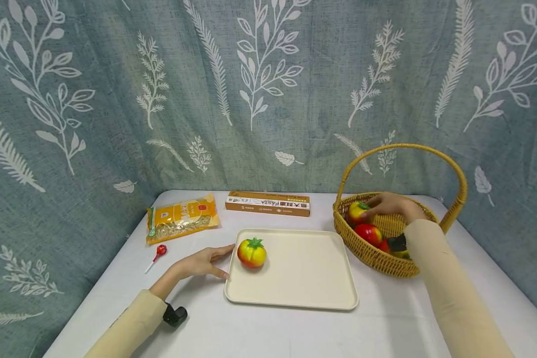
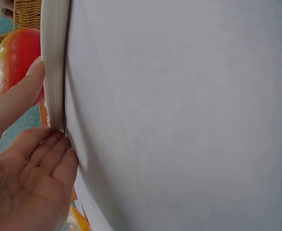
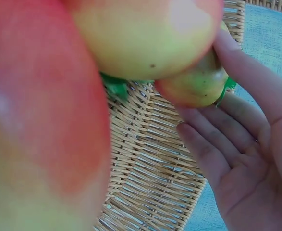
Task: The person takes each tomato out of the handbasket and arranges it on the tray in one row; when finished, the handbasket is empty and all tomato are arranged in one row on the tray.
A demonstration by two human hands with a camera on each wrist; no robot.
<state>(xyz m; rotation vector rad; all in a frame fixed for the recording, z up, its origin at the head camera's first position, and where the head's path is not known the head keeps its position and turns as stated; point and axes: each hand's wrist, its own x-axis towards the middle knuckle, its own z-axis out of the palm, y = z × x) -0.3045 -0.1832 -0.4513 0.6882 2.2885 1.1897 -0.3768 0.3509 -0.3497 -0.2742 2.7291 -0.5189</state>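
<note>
My left hand (image 1: 203, 262) touches the left rim of a cream tray (image 1: 300, 268), its fingers fairly straight and the thumb apart from them. In the left wrist view the thumb (image 2: 28, 89) lies at the rim, fingertips against the tray's side. A yellow-red tomato (image 1: 252, 253) with a green leafy top sits on the tray's left part. Over at the wicker basket (image 1: 380, 263), my right hand (image 1: 391, 205) grips another such tomato (image 1: 356, 214) at the basket's left inner side. From the right wrist, the thumb and fingers show on opposite sides of that tomato (image 3: 196, 86).
A red fruit (image 1: 369, 234) and others lie in the basket, whose tall handle (image 1: 407, 145) arches above the right hand. Behind the tray lies a pasta box (image 1: 267, 204). An orange-yellow food bag (image 1: 182, 219) and a red lollipop (image 1: 161, 250) lie at left; a patterned curtain (image 1: 183, 89) hangs behind.
</note>
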